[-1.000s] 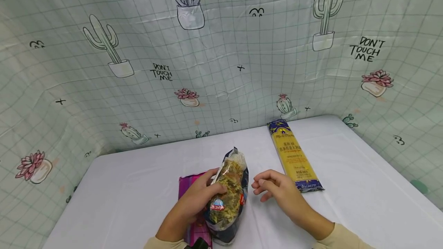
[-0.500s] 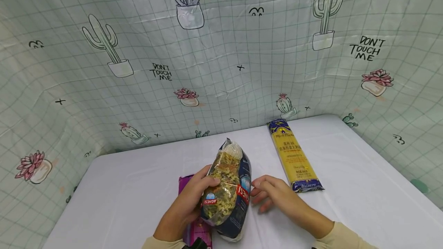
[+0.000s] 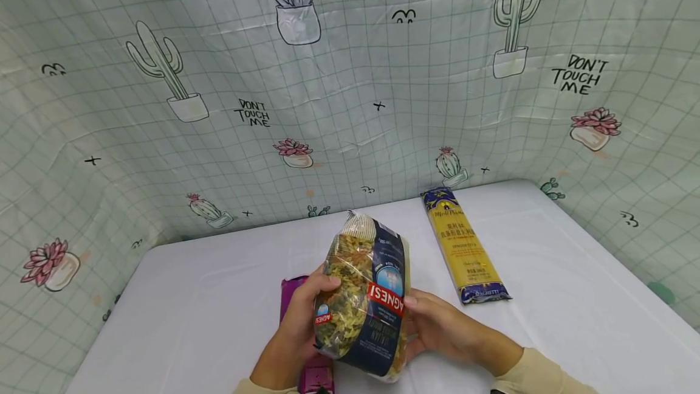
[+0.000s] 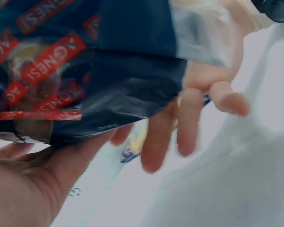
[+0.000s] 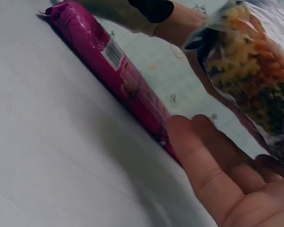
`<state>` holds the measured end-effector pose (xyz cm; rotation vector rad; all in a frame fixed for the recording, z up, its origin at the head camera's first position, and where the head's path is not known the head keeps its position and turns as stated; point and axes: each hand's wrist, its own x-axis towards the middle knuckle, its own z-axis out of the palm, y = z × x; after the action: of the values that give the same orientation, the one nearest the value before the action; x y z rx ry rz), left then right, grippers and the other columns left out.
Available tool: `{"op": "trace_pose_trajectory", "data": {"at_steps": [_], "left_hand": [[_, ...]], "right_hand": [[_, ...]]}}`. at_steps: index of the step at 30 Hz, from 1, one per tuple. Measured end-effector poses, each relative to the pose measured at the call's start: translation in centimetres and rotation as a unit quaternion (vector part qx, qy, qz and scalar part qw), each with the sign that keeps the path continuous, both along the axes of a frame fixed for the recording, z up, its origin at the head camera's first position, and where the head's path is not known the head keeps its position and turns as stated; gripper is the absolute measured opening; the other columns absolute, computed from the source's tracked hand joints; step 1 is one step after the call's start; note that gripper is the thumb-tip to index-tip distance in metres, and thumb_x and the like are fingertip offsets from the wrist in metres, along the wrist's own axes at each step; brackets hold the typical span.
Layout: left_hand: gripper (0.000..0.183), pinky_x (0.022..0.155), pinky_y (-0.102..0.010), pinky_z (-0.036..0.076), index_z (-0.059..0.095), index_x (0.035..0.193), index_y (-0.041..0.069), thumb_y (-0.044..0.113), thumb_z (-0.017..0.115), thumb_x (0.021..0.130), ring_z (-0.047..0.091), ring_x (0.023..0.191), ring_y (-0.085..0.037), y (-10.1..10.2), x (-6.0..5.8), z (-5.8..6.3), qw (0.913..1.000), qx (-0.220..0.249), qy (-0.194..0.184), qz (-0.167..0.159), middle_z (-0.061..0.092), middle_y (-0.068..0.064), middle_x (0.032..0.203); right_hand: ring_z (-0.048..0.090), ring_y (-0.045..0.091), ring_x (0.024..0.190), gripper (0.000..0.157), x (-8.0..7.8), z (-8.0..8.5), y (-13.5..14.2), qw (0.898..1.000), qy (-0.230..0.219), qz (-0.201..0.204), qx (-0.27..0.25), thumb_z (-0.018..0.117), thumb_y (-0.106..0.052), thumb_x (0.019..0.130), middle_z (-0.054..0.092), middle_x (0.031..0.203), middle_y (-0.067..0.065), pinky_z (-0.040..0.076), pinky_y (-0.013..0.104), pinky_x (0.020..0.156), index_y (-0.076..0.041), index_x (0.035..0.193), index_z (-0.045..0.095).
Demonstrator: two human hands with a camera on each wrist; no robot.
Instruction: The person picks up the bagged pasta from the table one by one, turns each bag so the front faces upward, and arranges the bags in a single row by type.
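Note:
A clear-and-navy bag of pasta (image 3: 358,297) marked AGNESI is held up in front of me, tilted. My left hand (image 3: 298,318) grips its left side, thumb on the front. At the bag's right edge, the thumb of my right hand (image 3: 451,333) touches it. In the left wrist view, that hand's fingers (image 4: 188,123) extend, spread and nearly straight, past the navy underside (image 4: 132,90). The right wrist view shows the multicoloured pasta bag (image 5: 248,61) above these fingers. A magenta packet (image 3: 317,376) lies beneath, partly hidden by the left hand and bag.
A yellow and blue packet of spaghetti (image 3: 465,248) lies flat at the back right of the white tabletop (image 3: 208,303). Behind the table hangs a checked cloth backdrop (image 3: 339,78) with cactus drawings. The magenta packet (image 5: 104,52) shows a barcode in the right wrist view.
The pasta bag has risen and turned so its navy AGNESI side faces more upward. My right hand, apart from the bag a second ago, has come to its right edge.

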<state>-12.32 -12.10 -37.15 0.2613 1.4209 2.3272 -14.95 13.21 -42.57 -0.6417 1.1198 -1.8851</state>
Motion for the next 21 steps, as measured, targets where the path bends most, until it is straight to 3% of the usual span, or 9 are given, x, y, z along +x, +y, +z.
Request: {"op": "trace_pose_trajectory", "data": {"at_steps": [5, 11, 15, 21], "left_hand": [[0.034, 0.085, -0.028, 0.049, 0.03, 0.128, 0.011, 0.026, 0.034, 0.098, 0.054, 0.097, -0.013, 0.7, 0.2, -0.4, 0.9993, 0.011, -0.032, 0.012, 0.05, -0.004, 0.112], [0.04, 0.085, -0.028, 0.051, 0.03, 0.133, 0.01, 0.034, 0.034, 0.101, 0.056, 0.099, -0.013, 1.2, 0.2, -1.0, 0.9988, 0.016, -0.046, 0.008, 0.052, -0.003, 0.114], [0.045, 0.086, -0.03, 0.051, 0.026, 0.138, 0.012, 0.035, 0.038, 0.102, 0.056, 0.101, -0.015, 1.4, 0.2, -1.3, 0.999, -0.009, -0.034, 0.028, 0.05, -0.006, 0.116], [0.044, 0.086, -0.031, 0.051, 0.033, 0.136, 0.008, 0.029, 0.044, 0.099, 0.057, 0.101, -0.016, 1.6, 0.0, -1.6, 0.9966, -0.057, -0.017, 0.058, 0.053, -0.007, 0.114]], "right_hand": [[0.059, 0.028, 0.117, 0.052, 0.4, 0.2, 0.0, 1.0, 0.013, -0.024, -0.009, 0.024, -0.03, 0.111, 0.055, 0.136, 0.014, 0.053, 0.044, 0.09, -0.001, 0.153, 0.024], [0.058, 0.024, 0.113, 0.06, 0.5, 0.8, -0.1, 0.997, 0.012, -0.071, 0.023, 0.029, -0.032, 0.11, 0.054, 0.133, 0.014, 0.051, 0.038, 0.092, 0.006, 0.153, 0.015], [0.058, 0.021, 0.111, 0.058, 0.4, 0.9, -0.1, 0.995, 0.019, -0.093, 0.026, 0.032, -0.028, 0.11, 0.057, 0.131, 0.013, 0.05, 0.034, 0.091, 0.009, 0.152, 0.018], [0.062, 0.021, 0.114, 0.052, 0.4, 0.9, 0.0, 0.987, 0.055, -0.149, 0.023, 0.037, -0.022, 0.109, 0.061, 0.128, 0.014, 0.05, 0.038, 0.099, 0.014, 0.146, 0.025]]}}
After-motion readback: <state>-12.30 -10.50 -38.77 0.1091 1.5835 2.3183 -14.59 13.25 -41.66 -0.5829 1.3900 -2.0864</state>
